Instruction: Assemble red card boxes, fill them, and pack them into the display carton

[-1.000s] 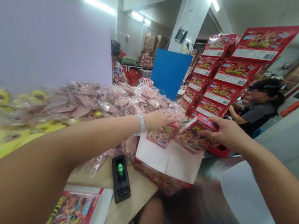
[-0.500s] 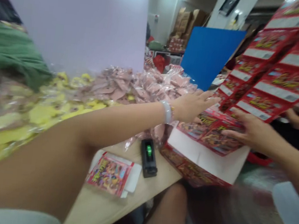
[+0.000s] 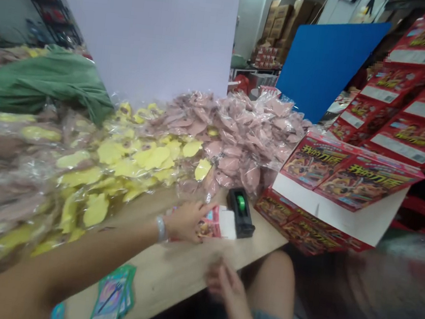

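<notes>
My left hand (image 3: pixel 186 221), with a pale band at the wrist, spans a small flattened red printed box (image 3: pixel 210 226) on the table. Its fingers and thumb lie at the box's two long edges, and the palm covers much of it. A white flap sticks out to the right, beside a black tape dispenser (image 3: pixel 240 214) with a green roll. My right hand (image 3: pixel 226 284) is in front of the table edge, apart from the box. Motion smears its fingers, which look partly curled. Nothing shows in it. Several colourful cards (image 3: pixel 112 296) lie fanned at the table's front left.
Bagged yellow pieces (image 3: pixel 139 156) and bagged pinkish pieces (image 3: pixel 233 146) are heaped behind. A larger open red carton (image 3: pixel 304 231) stands right, under stacked red boxes (image 3: pixel 407 130). A green cloth (image 3: pixel 44 84), white panel (image 3: pixel 154 30) and blue panel (image 3: pixel 323 64) are farther back.
Both hands have left the large red carton. My left hand has come down onto the small box; my right hand has dropped to the table's front. The view has turned, showing the cards.
</notes>
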Tool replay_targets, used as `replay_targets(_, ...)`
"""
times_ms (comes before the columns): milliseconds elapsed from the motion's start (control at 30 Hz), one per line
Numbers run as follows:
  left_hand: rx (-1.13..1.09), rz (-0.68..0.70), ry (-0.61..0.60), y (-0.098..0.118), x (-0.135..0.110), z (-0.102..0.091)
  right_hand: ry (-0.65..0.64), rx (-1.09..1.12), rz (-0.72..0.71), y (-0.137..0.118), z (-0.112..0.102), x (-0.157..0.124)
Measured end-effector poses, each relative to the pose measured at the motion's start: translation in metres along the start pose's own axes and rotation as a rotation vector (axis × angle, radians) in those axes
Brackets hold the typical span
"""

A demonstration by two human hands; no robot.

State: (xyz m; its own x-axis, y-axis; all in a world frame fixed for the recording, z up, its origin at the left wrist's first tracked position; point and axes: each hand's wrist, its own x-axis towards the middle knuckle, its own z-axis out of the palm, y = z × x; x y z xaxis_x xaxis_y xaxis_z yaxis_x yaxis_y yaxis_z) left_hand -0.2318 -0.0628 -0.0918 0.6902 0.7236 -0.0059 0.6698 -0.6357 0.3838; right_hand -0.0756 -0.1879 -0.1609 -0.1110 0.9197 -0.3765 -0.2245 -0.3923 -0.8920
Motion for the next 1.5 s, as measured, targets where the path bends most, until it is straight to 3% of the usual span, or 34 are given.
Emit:
replay_targets(100,-0.207,-0.150,0.244,0.049,-0.040,-0.008,0.102,0.274,-0.081,-0.039,0.029,-0.005)
replay_targets(200,-0.547,-0.392,0.465,0.097,-0.085,-0.004,-0.037,0.519,0.018,-0.081,0.047,-0.029)
replay_targets(267,-0.724,-0.453,0.494,0.119,-0.107,0.002,-0.163,0.523,0.166,-0.096,0.045,-0.047)
replay_targets(333,-0.826,-0.454,0.502,0.130,-0.123,0.009,-0.197,0.488,0.268,-0.103,0.036,-0.061)
replay_targets(500,-0.798,-0.441,0.537,0.124,-0.143,0.041,-0.172,0.226,0.358,-0.100,0.013,-0.059)
replay_targets(633,-0.895,-0.532,0.415,0.111,-0.146,0.065,-0.470,-0.073,0.267,-0.089,0.004,-0.039)
replay_targets(700,-0.970,-0.524,0.420,0.107,-0.147,0.070,-0.639,-0.272,0.168,-0.086,-0.001,-0.035)
replay_targets(767,-1.057,-0.483,0.440,0.107,-0.150,0.071,-0.701,-0.435,0.084,-0.086,-0.004,-0.038)
replay_targets(833,-1.110,-0.452,0.447,0.107,-0.155,0.069,-0.666,-0.528,0.018,-0.087,-0.004,-0.042)
replay_targets(933,-1.145,-0.443,0.432,0.107,-0.162,0.066,-0.651,-0.589,-0.072,-0.089,0.001,-0.044)
replay_targets(1100,-1.099,-0.457,0.373,0.105,-0.170,0.065,-0.701,-0.495,0.153,-0.092,0.013,-0.042)
replay_targets(1367,-1.174,-0.401,0.428,0.109,-0.175,0.069,-0.580,-0.462,0.166,-0.095,0.029,-0.055)
replay_targets(1500,-1.215,-0.397,0.379,0.112,-0.178,0.071,-0.760,-0.668,0.066,-0.112,0.032,-0.059)
